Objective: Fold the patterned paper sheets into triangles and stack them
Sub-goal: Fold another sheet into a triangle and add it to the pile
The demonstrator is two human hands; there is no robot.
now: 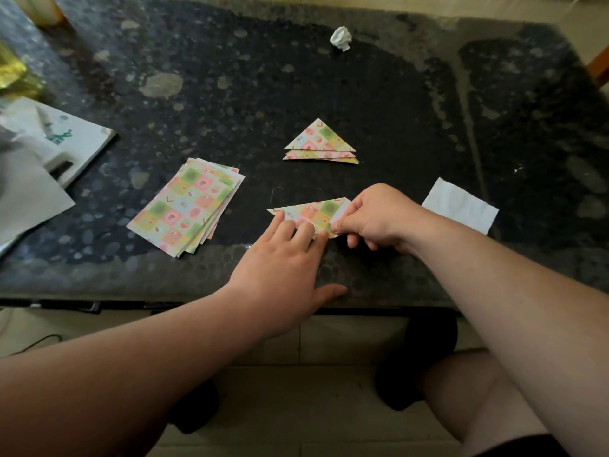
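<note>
Right grip pinches checkered paper, folded triangular

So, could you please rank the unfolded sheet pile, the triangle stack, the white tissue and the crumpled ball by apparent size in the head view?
1. unfolded sheet pile
2. white tissue and triangle stack: too alike to rank
3. crumpled ball, though farthest away

Dark speckled table with a glossy top, soft glare along the far edge, pale tiled floor underneath, lighting's pretty dim overall tbh
</note>
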